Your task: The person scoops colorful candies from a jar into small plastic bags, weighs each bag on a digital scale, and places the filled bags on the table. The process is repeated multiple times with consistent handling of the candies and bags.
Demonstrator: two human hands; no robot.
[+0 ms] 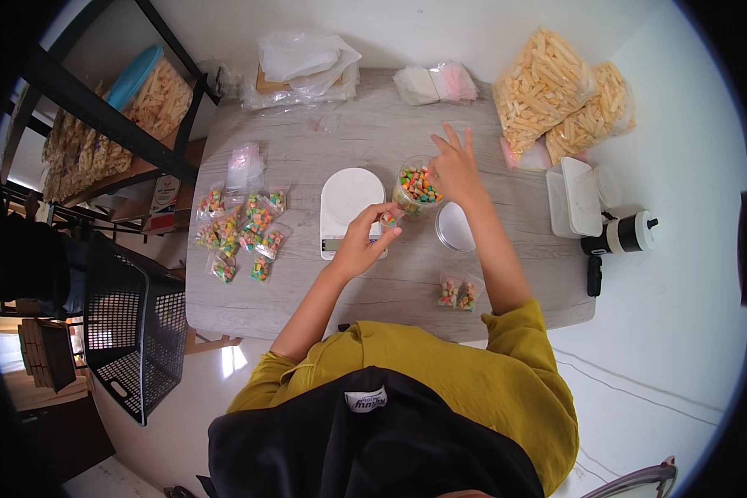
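Note:
My left hand [362, 241] holds a small clear plastic bag [391, 218] with a few colourful candy pieces in it, over the right edge of a white digital kitchen scale [352, 199]. Beside it stands a clear jar [416, 208] filled with multicoloured candy pieces [418, 182]. My right hand [455, 165] is at the jar's right rim, three fingers spread upward; whether its thumb and index finger pinch anything cannot be seen. A round silvery lid [455, 228] lies to the right of the jar, partly behind my right forearm.
Several filled candy bags [243, 230] lie at left below flat empty bags [246, 165]. Two more filled bags [459, 292] lie near the front edge. Plastic packaging [302, 68] and large snack bags [544, 90] stand at the back. White containers [574, 199] and a bottle [622, 234] are at right.

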